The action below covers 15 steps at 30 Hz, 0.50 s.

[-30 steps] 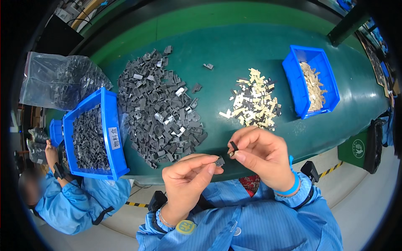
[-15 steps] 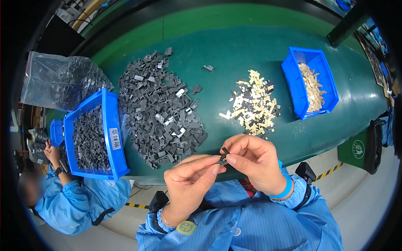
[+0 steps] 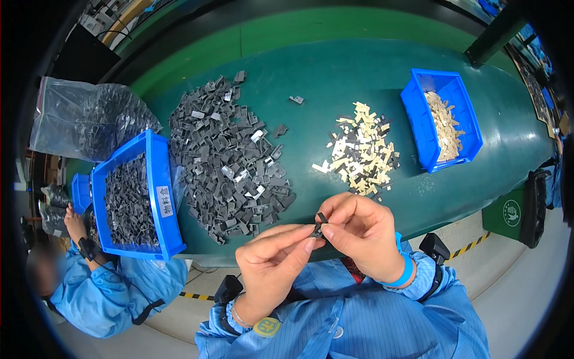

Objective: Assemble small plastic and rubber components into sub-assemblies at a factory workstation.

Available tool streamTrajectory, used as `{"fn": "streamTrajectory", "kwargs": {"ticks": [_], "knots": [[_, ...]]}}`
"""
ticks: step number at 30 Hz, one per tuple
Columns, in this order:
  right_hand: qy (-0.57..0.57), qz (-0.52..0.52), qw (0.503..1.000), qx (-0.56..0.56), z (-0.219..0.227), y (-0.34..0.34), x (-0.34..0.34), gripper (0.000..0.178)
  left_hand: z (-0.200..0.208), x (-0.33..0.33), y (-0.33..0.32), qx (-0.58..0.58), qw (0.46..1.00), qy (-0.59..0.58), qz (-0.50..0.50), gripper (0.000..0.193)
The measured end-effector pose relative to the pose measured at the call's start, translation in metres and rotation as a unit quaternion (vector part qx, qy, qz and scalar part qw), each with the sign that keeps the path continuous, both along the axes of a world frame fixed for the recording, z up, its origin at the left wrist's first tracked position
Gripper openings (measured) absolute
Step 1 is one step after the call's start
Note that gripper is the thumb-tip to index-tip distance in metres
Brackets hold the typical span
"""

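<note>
Left hand, grey part in fingertip pinch, just beside right hand, black strip in fingertip pinch

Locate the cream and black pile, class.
In the head view, the pile lies right of centre on the green table, between the larger grey heap and the right-hand blue bin, beyond the right hand.

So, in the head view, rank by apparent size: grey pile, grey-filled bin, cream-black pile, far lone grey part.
1. Grey pile
2. Grey-filled bin
3. Cream-black pile
4. Far lone grey part
</note>
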State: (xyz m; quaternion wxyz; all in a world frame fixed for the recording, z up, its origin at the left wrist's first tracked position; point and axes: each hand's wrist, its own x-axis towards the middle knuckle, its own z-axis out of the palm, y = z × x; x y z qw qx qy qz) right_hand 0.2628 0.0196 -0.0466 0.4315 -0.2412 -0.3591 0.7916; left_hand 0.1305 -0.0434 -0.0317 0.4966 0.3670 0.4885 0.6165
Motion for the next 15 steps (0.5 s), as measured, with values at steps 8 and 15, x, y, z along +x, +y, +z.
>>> {"fn": "streamTrajectory", "kwargs": {"ticks": [8, 15], "knots": [[-0.017, -0.014, 0.999, 0.037, -0.0020, -0.0009, -0.0010, 0.010, -0.0039, 0.0037, -0.0022, 0.008, 1.000, -0.018, 0.010, 0.019], [-0.056, 0.007, 0.993, 0.101, -0.0052, 0.0040, 0.0039, 0.014, -0.0047, 0.0039, -0.0028, 0.011, 1.000, -0.024, 0.003, 0.019]]}}
